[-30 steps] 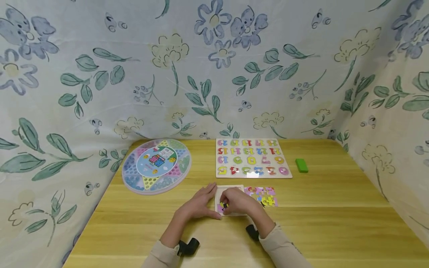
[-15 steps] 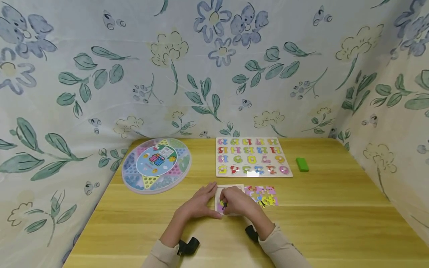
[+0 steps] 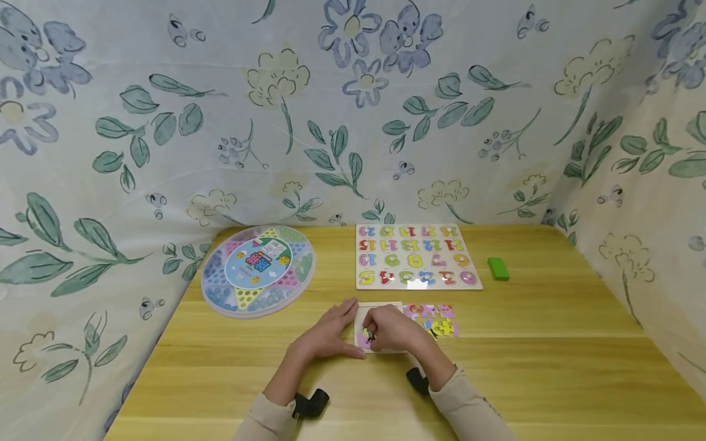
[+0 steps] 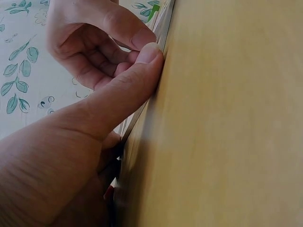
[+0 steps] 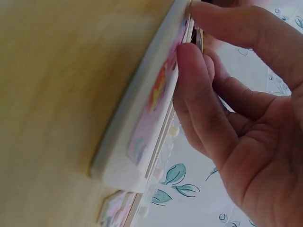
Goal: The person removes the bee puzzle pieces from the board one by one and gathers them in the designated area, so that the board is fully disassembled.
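A small wooden puzzle tray (image 3: 379, 304) lies in front of me, with a pink printed part showing at its near left corner. My left hand (image 3: 330, 334) rests at its left side, the fingers by the far left corner and the straight thumb (image 4: 125, 92) along the near edge. Over the tray, my right hand (image 3: 393, 331) pinches a small jigsaw piece (image 5: 199, 40) between thumb and fingers. Its dark and yellow edge shows in the right wrist view. The hand covers much of the tray. Several jigsaw pieces (image 3: 441, 324) lie interlocked or overlapping just right of the tray.
Behind the tray lies a number puzzle board (image 3: 417, 257), with a green block (image 3: 498, 269) to its right. A round Chinese checkers board (image 3: 257, 272) occupies the back left of the wooden table (image 3: 529, 373). Floral cloth (image 3: 353, 110) hangs behind the table.
My right fingers shift slightly over the dark and yellow piece at the tray's left part. The left hand stays in place, and the head view tilts a little.
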### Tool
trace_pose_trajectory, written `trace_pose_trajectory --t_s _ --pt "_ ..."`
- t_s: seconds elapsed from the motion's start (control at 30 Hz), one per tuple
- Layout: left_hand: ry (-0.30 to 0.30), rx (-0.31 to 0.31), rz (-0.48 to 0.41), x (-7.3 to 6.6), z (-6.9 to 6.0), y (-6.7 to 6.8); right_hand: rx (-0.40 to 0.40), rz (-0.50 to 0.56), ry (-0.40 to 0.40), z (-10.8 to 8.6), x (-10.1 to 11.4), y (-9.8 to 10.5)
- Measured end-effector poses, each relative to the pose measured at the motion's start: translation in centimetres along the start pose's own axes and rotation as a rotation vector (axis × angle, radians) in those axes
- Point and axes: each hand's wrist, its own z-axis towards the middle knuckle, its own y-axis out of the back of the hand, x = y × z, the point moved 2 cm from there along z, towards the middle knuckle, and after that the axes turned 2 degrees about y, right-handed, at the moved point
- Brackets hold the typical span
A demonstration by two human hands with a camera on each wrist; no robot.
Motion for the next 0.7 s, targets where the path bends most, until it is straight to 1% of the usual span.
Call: trace_pose_trajectory --t_s 0.17,0.3,0.43,0.6,0.7 --pt "0.001 0.002 0.010 0.0 0.1 0.0 0.013 0.016 0.004 0.0 -0.3 0.0" --pt "-0.005 -0.004 0.016 -0.1 0.1 0.0 0.013 0.019 -0.009 0.0 -0.5 0.3" --pt "0.005 0.001 0.005 -0.1 0.2 0.0 0.008 0.045 -0.035 -0.3 -0.6 0.8" --pt "0.028 0.008 -0.005 0.1 0.2 0.0 -0.020 0.082 -0.086 -1.3 -1.3 1.8" --pt "0.051 0.015 -0.019 0.2 0.1 0.0 -0.044 0.078 -0.097 -2.3 -2.1 2.5"
